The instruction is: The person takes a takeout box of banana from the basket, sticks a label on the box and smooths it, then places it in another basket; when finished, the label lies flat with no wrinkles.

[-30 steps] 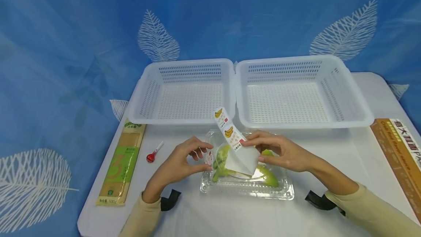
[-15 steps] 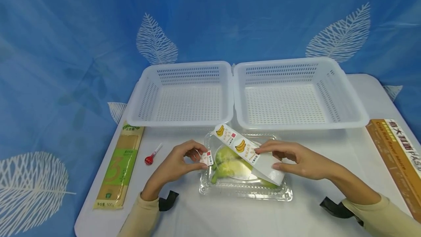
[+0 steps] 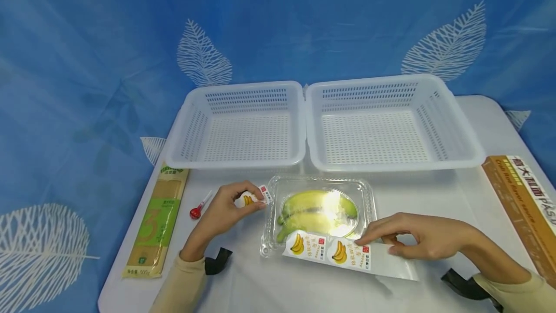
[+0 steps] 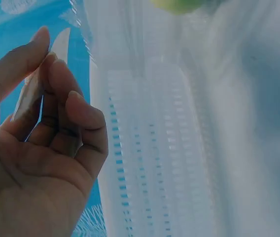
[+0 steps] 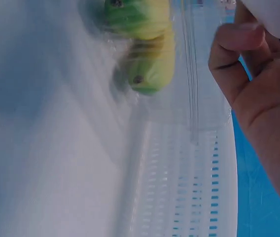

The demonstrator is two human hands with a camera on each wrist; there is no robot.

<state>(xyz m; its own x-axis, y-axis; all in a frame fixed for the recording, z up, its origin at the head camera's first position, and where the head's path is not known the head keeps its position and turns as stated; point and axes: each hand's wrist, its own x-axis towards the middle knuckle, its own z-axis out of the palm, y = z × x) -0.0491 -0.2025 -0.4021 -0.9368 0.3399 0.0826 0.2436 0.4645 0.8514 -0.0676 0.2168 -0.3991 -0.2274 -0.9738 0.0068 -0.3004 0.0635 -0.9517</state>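
Observation:
My left hand pinches a small sticker with a banana picture between thumb and fingertips, left of the clear plastic box. In the left wrist view the sticker shows pale at the fingertips of the left hand. My right hand holds a strip of banana stickers by its blank white end. That strip lies slantwise across the front of the clear plastic box. Inside the lidded box are green-yellow bananas, also seen as bananas in the right wrist view.
Two white slotted baskets, a left basket and a right basket, stand behind the box. A noodle packet and a red lollipop lie on the left. A brown pasta box lies at the right edge.
A sticker has come off the strip into my left hand, which has moved left. My right hand has swung the strip down and right, baring the box's lid.

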